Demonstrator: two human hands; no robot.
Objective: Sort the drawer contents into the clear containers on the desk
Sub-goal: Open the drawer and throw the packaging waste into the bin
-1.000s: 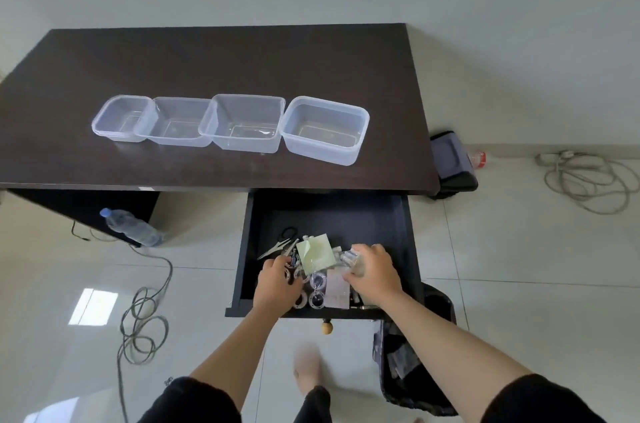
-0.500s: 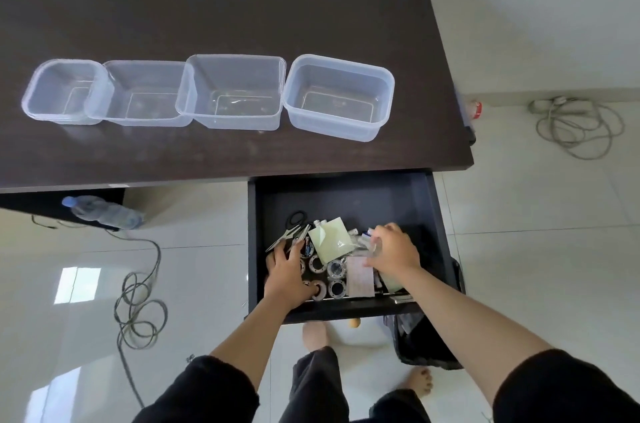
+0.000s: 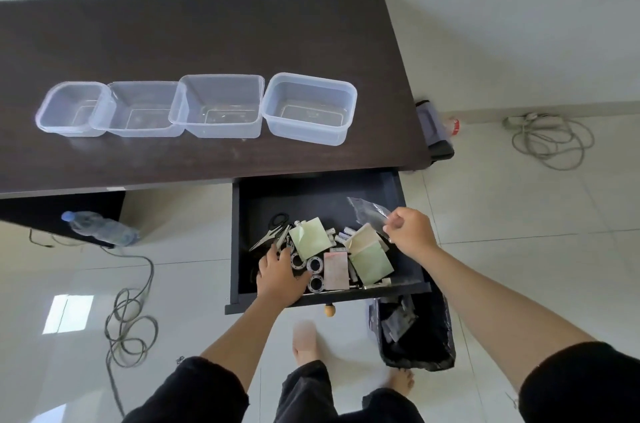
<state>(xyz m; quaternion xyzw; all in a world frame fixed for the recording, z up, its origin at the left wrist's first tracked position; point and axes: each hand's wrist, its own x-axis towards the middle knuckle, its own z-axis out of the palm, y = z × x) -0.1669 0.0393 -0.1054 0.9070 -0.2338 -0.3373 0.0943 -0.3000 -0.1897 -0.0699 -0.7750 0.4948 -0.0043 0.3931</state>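
Observation:
The black drawer (image 3: pixel 242 214) stands pulled out under the dark desk (image 3: pixel 207 34). Inside lie scissors (image 3: pixel 273 227), green sticky-note pads (image 3: pixel 310 237), a pink pad (image 3: pixel 335 268), tape rolls (image 3: pixel 315 265) and small batteries (image 3: pixel 343 235). My left hand (image 3: pixel 280 275) rests palm down on the tape rolls at the drawer's front left; what it grips is hidden. My right hand (image 3: pixel 408 232) pinches a clear plastic bag (image 3: pixel 367 211), lifted above the drawer's right side. Several clear containers, among them the rightmost (image 3: pixel 308 109) and the leftmost (image 3: pixel 71 109), sit in a row on the desk, all without contents.
A black bin (image 3: pixel 419 339) with scraps stands under the drawer's right front corner. A water bottle (image 3: pixel 100 228) lies on the floor at left beside a coiled cable (image 3: pixel 131 325). Another cable coil (image 3: pixel 550 142) lies at right. My bare feet are below the drawer.
My right hand has risen from the pile, pulling the clear bag up and to the right. My left hand has stayed on the tape rolls. The view has shifted.

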